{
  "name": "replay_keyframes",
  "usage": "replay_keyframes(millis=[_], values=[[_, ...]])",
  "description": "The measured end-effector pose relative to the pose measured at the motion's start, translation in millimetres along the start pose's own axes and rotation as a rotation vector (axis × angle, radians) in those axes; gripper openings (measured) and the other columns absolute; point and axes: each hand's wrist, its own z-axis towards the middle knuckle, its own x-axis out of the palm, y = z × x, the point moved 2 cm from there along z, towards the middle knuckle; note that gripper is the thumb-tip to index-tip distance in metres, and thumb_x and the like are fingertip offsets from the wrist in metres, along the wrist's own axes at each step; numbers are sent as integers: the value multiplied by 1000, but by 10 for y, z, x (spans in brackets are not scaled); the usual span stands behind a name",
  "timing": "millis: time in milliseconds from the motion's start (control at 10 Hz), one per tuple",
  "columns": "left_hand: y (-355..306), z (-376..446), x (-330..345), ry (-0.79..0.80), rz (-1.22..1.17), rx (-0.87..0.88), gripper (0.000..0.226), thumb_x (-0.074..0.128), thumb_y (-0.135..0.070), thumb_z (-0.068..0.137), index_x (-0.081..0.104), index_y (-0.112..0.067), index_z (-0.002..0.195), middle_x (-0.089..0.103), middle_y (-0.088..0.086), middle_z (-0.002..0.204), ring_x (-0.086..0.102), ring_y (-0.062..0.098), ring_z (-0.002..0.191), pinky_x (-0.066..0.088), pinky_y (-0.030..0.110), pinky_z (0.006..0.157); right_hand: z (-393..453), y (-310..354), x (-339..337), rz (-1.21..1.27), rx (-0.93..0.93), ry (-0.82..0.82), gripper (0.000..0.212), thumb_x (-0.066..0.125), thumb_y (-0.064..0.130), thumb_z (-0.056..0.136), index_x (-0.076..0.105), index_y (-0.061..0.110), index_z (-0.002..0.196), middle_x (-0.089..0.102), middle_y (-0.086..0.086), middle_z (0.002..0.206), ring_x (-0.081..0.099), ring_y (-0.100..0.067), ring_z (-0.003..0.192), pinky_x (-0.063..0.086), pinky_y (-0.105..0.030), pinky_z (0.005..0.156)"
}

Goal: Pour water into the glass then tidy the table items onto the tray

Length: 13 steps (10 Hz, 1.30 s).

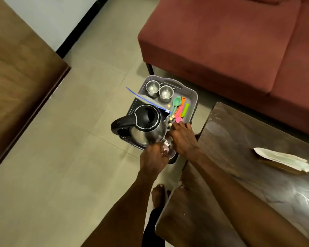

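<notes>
Our left hand (pixel 152 158) and right hand (pixel 182 139) pinch a small clear glass (pixel 168 143) together — its axis unclear — at the grey plastic tray's (pixel 194 101) 6 o'clock edge.

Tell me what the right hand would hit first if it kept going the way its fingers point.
Likely the pink plastic spoon lying in the grey plastic tray; the right hand fingertips sit just short of it, though depth is unclear.

No sleeves are worn, both forearms (pixel 221 184) are left bare; a bare foot (pixel 158 194) and dark trouser leg (pixel 152 227) can be seen.
</notes>
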Motion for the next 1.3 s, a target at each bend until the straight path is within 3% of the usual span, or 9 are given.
replay_keyframes(millis=[200,500,600,700,800,1000,1100,1300], values=[[173,5,146,2,-8,-55,18,60,-23,74,58,-17,90,68,7,90,66,30,84,50,30,70,95,79,187,-171,-95,58,29,66,26,83,72,22,112,66,-9,117,50,-34,119,25,-42,100],[213,65,251,-38,-22,-67,14,55,-25,79,59,-15,88,68,10,87,65,36,83,56,39,73,69,69,363,-156,-117,99,32,75,27,78,70,21,109,69,-8,106,56,-32,110,33,-43,100],[210,82,263,-23,15,-50,17,58,-28,81,59,-15,92,68,8,89,66,32,83,57,40,75,31,13,377,-60,-86,75,37,72,32,79,68,19,113,66,-8,104,55,-32,106,29,-41,91],[173,44,239,-46,59,-13,15,59,-28,80,58,-17,89,68,5,86,66,31,82,55,35,72,-92,-55,289,111,9,44,43,73,24,73,66,20,116,65,-5,110,55,-30,108,32,-40,89],[59,-27,180,-82,106,39,12,60,-31,79,58,-20,83,68,2,82,67,29,79,43,28,64,-301,-121,163,256,120,-52,42,66,21,79,63,20,121,64,-4,117,55,-28,110,32,-39,90],[-467,-332,-93,-108,185,179,23,58,-34,77,62,-21,96,70,0,94,67,26,90,43,26,68,-892,-232,-389,354,370,-190,51,54,30,91,45,22,141,54,-2,136,47,-23,125,32,-38,105],[-925,-556,-270,-97,220,264,31,57,-41,79,62,-21,101,69,2,100,65,27,97,50,33,79,-1270,-345,-824,415,479,-301,60,48,40,89,39,22,146,49,-2,143,45,-24,128,29,-37,107],[-2116,-1219,-567,-237,236,470,35,62,-46,80,62,-18,101,68,3,95,61,29,96,44,36,80,-2192,-961,-1706,340,592,-459,79,58,29,87,20,19,156,31,-4,158,32,-24,142,27,-40,115]])
